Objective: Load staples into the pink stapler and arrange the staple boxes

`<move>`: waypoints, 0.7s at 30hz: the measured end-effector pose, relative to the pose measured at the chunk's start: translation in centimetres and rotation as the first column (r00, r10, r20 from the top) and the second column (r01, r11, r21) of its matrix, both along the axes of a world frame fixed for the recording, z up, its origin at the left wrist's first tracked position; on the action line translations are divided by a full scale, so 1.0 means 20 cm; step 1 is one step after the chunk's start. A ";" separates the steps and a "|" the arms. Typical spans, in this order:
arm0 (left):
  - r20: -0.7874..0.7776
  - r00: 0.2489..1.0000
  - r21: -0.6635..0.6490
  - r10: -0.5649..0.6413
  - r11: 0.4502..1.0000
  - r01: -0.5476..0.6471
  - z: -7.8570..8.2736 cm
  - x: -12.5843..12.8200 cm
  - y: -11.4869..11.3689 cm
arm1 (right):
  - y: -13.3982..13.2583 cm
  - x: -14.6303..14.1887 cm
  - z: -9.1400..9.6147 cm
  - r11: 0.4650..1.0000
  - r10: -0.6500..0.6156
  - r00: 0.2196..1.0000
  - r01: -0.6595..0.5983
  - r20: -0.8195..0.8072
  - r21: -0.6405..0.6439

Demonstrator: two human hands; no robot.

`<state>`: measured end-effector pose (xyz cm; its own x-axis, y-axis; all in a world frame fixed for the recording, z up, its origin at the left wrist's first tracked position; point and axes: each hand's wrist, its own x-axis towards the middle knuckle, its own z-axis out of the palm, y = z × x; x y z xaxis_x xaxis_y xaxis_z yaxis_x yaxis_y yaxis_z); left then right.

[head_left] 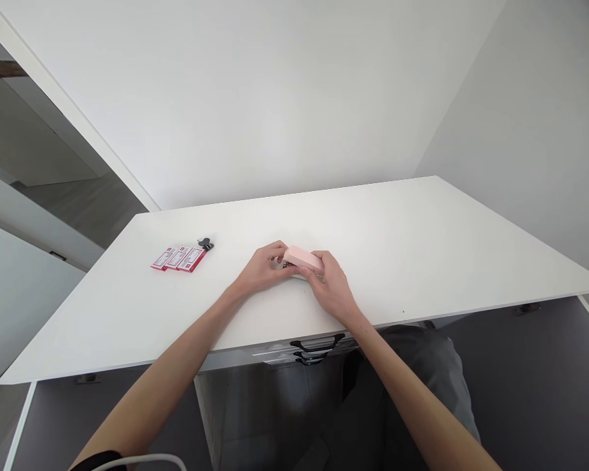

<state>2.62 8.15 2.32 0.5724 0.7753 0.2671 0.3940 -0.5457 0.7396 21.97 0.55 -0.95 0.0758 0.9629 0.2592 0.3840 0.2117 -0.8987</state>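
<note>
A pink stapler [304, 258] is between my hands, low over the white table near its front edge. My right hand [331, 288] is closed round its right end, with the thumb along the near side. Curled at the left end is my left hand [265, 268], its thumb reaching under the pink top. A small dark, shiny part [287, 265] shows between the left fingers and thumb. My fingers hide much of the stapler's underside.
Three overlapping red-and-white packets [178, 258] lie on the table [397, 242] at the left. Just behind them sits a small black object [205, 243], perhaps a staple remover. Black drawer handles [319, 343] project below the front edge. A white wall [275, 98] stands behind.
</note>
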 end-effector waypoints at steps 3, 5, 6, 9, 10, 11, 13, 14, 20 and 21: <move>0.001 1.000 0.035 0.009 0.999 -0.009 -0.01 0.01 0.00 | 0.00 0.00 -0.01 0.999 0.004 1.000 -0.005 0.012 0.032; 0.006 1.000 0.058 0.020 0.998 -0.020 -0.01 0.01 0.00 | 0.00 0.00 -0.01 0.998 0.000 1.000 -0.001 0.017 0.055; 0.007 1.000 0.068 0.023 0.997 -0.023 -0.01 0.01 -0.01 | 0.00 0.00 -0.01 0.998 -0.002 1.000 0.001 0.015 0.063; 0.008 1.000 0.069 0.017 0.997 -0.018 -0.01 0.02 -0.02 | -0.01 0.00 -0.01 0.998 0.006 1.000 -0.004 -0.026 0.060; 0.009 1.000 0.059 0.013 0.998 -0.013 -0.01 0.03 -0.02 | -0.01 0.00 0.00 0.999 0.012 0.999 -0.010 -0.047 0.051; 0.011 1.000 0.047 0.008 0.999 -0.009 -0.01 0.03 -0.03 | -0.01 0.00 0.00 0.999 0.020 0.997 -0.017 -0.070 0.042; 0.020 1.000 0.025 0.001 1.000 -0.001 -0.01 0.03 -0.04 | -0.01 -0.01 0.01 0.999 0.040 0.992 -0.038 -0.116 0.024; 0.025 1.000 0.018 -0.003 1.000 0.002 -0.01 0.04 -0.04 | -0.01 -0.01 0.02 0.999 0.051 0.989 -0.049 -0.136 0.016; 0.052 0.998 0.007 -0.045 0.999 0.045 -0.02 0.03 -0.05 | -0.01 -0.01 0.01 0.994 0.105 0.976 -0.104 -0.191 0.014; 0.052 0.997 0.015 -0.058 0.998 0.057 -0.02 0.03 -0.06 | -0.01 -0.01 0.01 0.993 0.114 0.974 -0.112 -0.196 0.021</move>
